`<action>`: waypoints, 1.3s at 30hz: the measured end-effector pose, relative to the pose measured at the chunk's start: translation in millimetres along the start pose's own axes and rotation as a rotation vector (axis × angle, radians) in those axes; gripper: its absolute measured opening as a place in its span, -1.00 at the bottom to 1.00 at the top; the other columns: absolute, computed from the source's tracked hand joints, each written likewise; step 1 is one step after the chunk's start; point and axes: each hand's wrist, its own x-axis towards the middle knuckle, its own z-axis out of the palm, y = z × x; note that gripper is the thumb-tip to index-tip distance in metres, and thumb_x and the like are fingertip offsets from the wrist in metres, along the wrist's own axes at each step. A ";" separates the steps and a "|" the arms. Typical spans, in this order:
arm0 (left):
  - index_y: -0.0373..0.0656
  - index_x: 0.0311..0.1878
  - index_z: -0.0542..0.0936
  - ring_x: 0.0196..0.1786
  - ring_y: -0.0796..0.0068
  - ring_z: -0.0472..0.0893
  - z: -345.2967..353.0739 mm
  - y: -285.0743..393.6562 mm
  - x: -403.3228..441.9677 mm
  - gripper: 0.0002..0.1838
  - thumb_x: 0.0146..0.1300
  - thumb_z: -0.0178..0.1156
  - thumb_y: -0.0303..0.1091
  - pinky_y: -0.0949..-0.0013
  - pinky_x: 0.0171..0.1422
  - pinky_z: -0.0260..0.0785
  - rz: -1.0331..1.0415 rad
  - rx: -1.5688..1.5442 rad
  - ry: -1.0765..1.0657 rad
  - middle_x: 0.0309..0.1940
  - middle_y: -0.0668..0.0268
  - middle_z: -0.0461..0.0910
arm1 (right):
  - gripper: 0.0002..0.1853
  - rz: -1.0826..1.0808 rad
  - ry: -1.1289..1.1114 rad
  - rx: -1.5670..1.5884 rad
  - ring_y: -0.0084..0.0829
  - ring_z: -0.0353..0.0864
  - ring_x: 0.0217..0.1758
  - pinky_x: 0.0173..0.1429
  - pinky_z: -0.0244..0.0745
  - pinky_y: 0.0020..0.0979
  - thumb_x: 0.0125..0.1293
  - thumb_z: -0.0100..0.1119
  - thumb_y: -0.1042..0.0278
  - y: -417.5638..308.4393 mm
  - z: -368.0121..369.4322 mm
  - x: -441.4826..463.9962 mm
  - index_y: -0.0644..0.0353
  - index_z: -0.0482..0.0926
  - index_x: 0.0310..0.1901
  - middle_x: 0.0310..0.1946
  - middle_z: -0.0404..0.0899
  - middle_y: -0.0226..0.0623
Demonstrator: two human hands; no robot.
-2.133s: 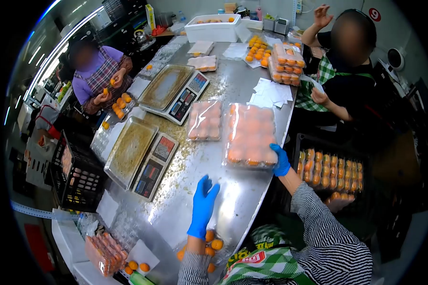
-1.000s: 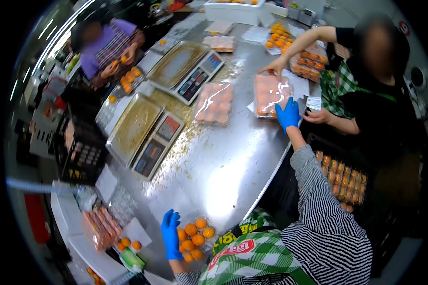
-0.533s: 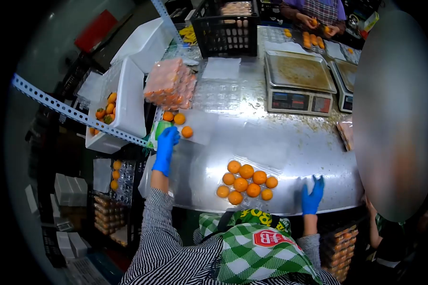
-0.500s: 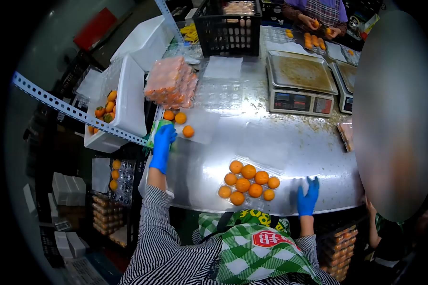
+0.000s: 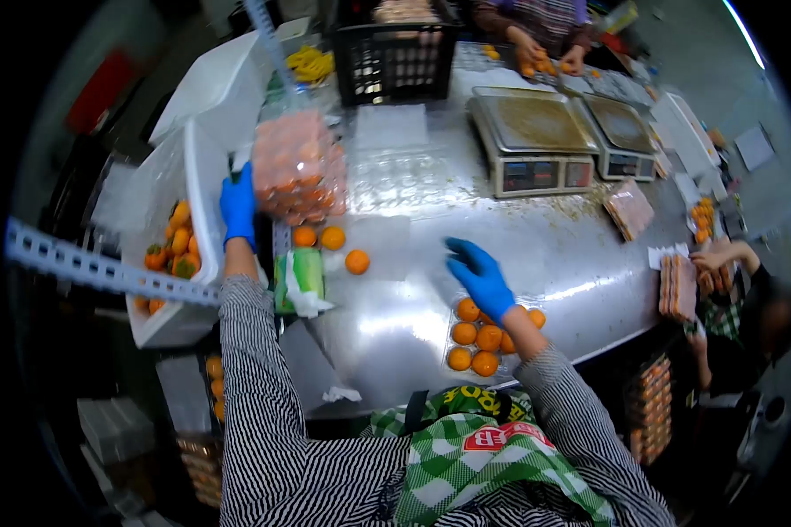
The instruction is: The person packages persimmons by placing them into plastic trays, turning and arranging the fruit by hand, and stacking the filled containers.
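My left hand (image 5: 238,209), in a blue glove, reaches up between the white foam box (image 5: 204,189) and a wrapped stack of fruit trays (image 5: 297,167). A small dark patch shows at its fingertips; I cannot tell whether it holds anything. My right hand (image 5: 481,279), also blue-gloved, is over the metal table with fingers stretched out and nothing in them. Below it, a clear tray of round orange fruits (image 5: 488,338) is partly covered by my wrist. Loose orange fruits (image 5: 332,238) lie near a green packet (image 5: 301,277). Persimmons (image 5: 182,239) fill part of the foam box.
Two scales (image 5: 536,140) (image 5: 620,132) stand at the back, beside a black crate (image 5: 394,61). A perforated metal bar (image 5: 105,263) crosses on the left. A co-worker's hands (image 5: 549,57) handle fruit across the table; another person (image 5: 729,290) is at right.
My left hand has moved left and up, from the green packet to beside the foam box. My right hand has moved left and up, past the tray of fruits. The view has shifted.
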 end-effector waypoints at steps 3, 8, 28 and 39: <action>-0.37 0.04 0.50 0.13 -0.02 0.48 24.0 -16.6 48.3 -0.40 0.34 -0.12 0.06 0.14 0.17 0.32 -0.154 0.161 -0.288 0.07 -0.07 0.49 | -0.40 0.108 -0.090 0.185 -0.35 0.41 0.21 0.20 0.39 -0.35 0.31 0.09 0.11 -0.1 51.4 70.4 0.25 0.25 0.30 0.20 0.39 -0.14; -0.35 0.18 0.45 0.02 0.39 0.50 87.1 -121.2 113.2 -0.41 0.35 0.00 0.01 0.39 0.15 0.35 -0.038 -0.553 -0.466 0.04 0.20 0.53 | -0.21 0.181 -0.100 0.367 -0.26 0.58 -0.10 -0.17 0.53 -0.32 0.15 0.16 -0.21 9.2 127.4 184.6 0.38 0.32 0.17 -0.05 0.53 -0.04; -0.37 0.27 0.31 0.27 0.31 0.34 25.1 -10.4 9.4 -0.38 0.36 -0.03 -0.03 0.32 0.38 0.10 -0.514 -0.998 -0.598 0.24 0.11 0.35 | -0.09 0.307 -0.290 0.506 -0.22 0.35 0.25 0.29 0.25 -0.31 0.11 0.16 -0.17 5.7 164.2 261.7 0.37 0.14 0.32 0.22 0.31 0.00; -0.45 0.13 0.41 0.05 0.31 0.52 -7.2 70.6 -105.8 -0.45 0.30 0.06 -0.11 0.31 0.15 0.36 -0.317 -0.807 -0.630 0.07 0.08 0.49 | -0.33 0.181 -0.141 0.916 -0.42 0.34 0.19 0.25 0.27 -0.43 0.19 0.18 0.13 0.5 89.8 128.0 0.29 0.20 0.26 0.15 0.35 -0.20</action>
